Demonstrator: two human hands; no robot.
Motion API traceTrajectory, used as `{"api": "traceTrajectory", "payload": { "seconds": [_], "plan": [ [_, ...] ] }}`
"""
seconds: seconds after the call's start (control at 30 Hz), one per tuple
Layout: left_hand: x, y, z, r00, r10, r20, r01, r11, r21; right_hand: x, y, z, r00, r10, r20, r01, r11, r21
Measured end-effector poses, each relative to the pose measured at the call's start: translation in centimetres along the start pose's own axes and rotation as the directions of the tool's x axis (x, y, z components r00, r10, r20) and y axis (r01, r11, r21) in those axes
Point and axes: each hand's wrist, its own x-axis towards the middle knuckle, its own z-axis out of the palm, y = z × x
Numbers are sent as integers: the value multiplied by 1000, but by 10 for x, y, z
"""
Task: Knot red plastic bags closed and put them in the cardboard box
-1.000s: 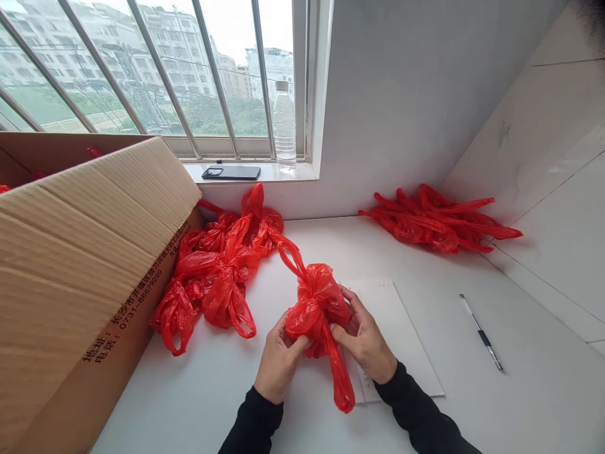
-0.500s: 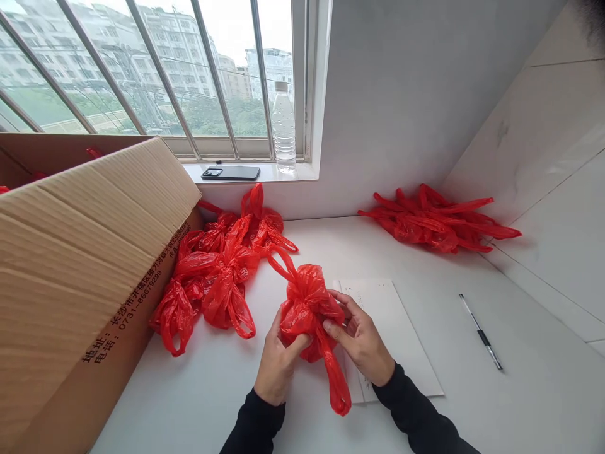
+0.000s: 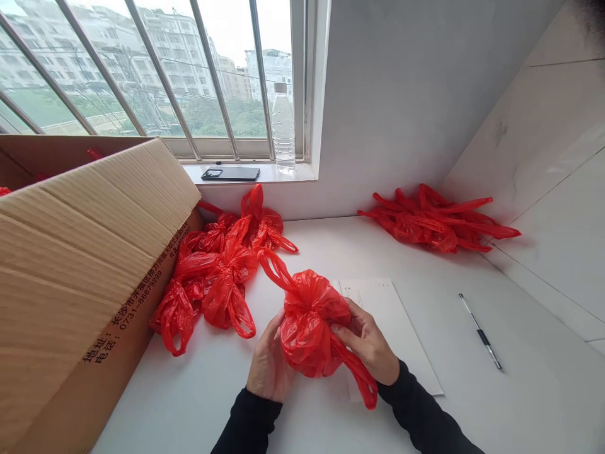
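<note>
Both my hands grip one knotted red plastic bag (image 3: 309, 321) just above the white table (image 3: 198, 403). My left hand (image 3: 267, 366) cups its left side with the fingers wrapped behind it. My right hand (image 3: 371, 343) pinches the right side, where a handle loop trails down across the wrist. The bag's other handle sticks up to the left. Under my right hand lies a sheet of paper (image 3: 401, 328).
Several tied red bags (image 3: 215, 271) lie beside a big open cardboard box (image 3: 80, 271) on the left. A heap of flat red bags (image 3: 439, 221) sits at the back right. There is a pen (image 3: 481, 333) to the right, with a phone (image 3: 230, 173) and water bottle (image 3: 283, 129) on the windowsill.
The bag has turned in my hands and now shows its round body toward me. Its lower handle has swung right over my right wrist. My left hand slid behind the bag.
</note>
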Motion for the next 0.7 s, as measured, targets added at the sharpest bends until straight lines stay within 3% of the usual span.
{"api": "traceTrajectory", "payload": {
  "seconds": [0.1, 0.3, 0.53, 0.7],
  "plan": [
    [-2, -1, 4, 994, 99, 49, -101, 994, 40, 1, 3, -1, 999, 17, -44, -19, 999, -40],
    [-3, 5, 3, 974, 227, 21, -228, 964, 134, 4, 12, -3, 986, 61, -156, -88, 981, -174],
    [1, 5, -1, 947, 322, -11, -314, 928, 201, 2, 12, 1, 994, 105, -38, -110, 974, -196],
    [3, -1, -7, 947, 321, 26, -320, 927, 195, -1, 12, 4, 993, 89, -81, -107, 959, -261]
  ]
}}
